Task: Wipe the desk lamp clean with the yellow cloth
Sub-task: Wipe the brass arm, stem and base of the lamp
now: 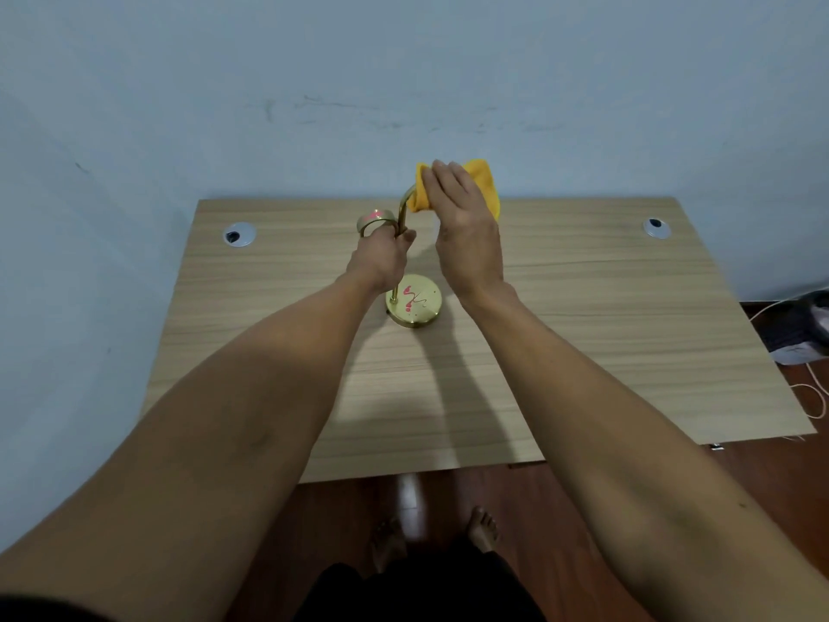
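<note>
Our left hand (383, 258) grips the lamp (406, 208) stem, our right hand (462, 217) clasps the cloth (486, 186) at the bend; the base (415, 303) at 6 o'clock remains stained.

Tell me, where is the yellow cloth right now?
In the head view the yellow cloth is up at the far middle of the desk, held in the right hand against the curved top of the lamp.

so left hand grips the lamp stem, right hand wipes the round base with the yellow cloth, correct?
Not quite. In the head view the right hand holds the yellow cloth on the curved top of the lamp, not on the round base, which sits bare and still shows pink marks. The left hand does grip the stem.
</note>
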`<act>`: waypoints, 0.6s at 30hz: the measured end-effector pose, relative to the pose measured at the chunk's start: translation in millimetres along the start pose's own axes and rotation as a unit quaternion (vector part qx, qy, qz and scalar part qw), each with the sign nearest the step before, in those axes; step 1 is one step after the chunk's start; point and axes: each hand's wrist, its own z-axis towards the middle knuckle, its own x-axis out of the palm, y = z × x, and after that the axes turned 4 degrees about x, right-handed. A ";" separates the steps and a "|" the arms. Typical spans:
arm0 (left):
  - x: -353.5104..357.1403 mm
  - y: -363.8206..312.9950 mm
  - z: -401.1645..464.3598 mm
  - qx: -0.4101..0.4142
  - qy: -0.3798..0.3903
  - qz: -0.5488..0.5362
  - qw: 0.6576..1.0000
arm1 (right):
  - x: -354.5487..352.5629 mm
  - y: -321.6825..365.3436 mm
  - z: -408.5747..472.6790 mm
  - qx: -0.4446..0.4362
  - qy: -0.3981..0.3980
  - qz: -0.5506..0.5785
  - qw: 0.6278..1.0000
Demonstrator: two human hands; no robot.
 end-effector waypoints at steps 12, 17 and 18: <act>-3.6 46.4 -33.9 0.008 0.013 -0.062 0.998 | -42.0 -23.5 -1.8 0.442 -0.251 0.383 0.771; -26.8 61.9 -31.8 -0.004 -0.098 -0.131 0.987 | -29.5 10.5 7.8 0.378 -0.193 0.352 0.834; -31.7 61.3 -29.3 0.016 -0.104 -0.137 0.985 | -24.1 18.3 12.3 0.371 -0.176 0.342 0.845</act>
